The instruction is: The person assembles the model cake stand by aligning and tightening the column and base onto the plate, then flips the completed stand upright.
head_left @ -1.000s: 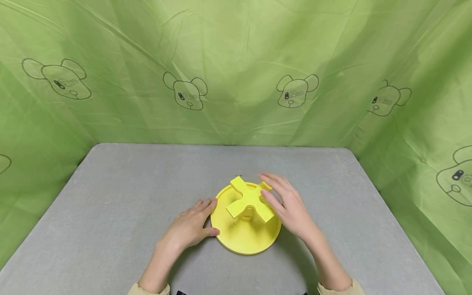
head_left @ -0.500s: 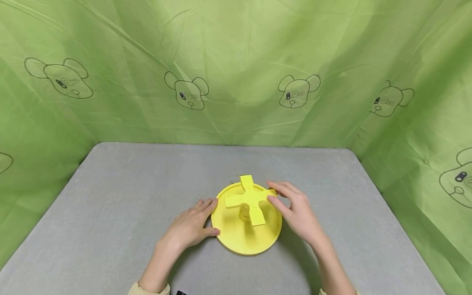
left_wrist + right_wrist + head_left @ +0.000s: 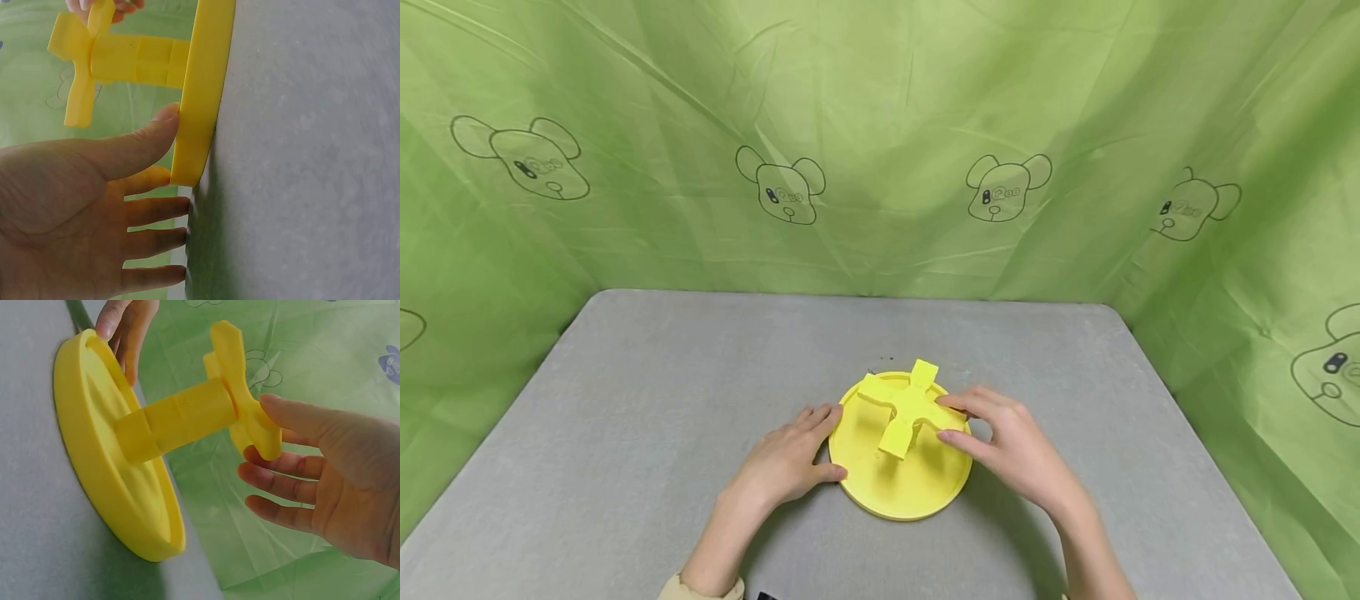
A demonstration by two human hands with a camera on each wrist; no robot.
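Note:
A round yellow dish-like base [image 3: 887, 492] with a raised rim lies on the table. From its middle rises a yellow column [image 3: 182, 419], topped by a cross-shaped yellow handle [image 3: 913, 404] with blunt arms. My right hand [image 3: 1011, 437] pinches one arm of the handle between thumb and index finger; its other fingers [image 3: 281, 481] spread beneath in the right wrist view. At the base's left edge, my left hand [image 3: 786, 462] rests with extended fingers, its thumb [image 3: 147, 137] touching the rim.
The grey table [image 3: 662, 417] reaches out on all sides of the base. Green cloth [image 3: 880, 125] printed with bear outlines hangs behind it and along both sides. A few small dark marks sit on the table just beyond the base.
The cross-shaped handle has turned clockwise as seen from above. My right hand has come toward me along with the handle's arm. The left hand and the base have stayed in place.

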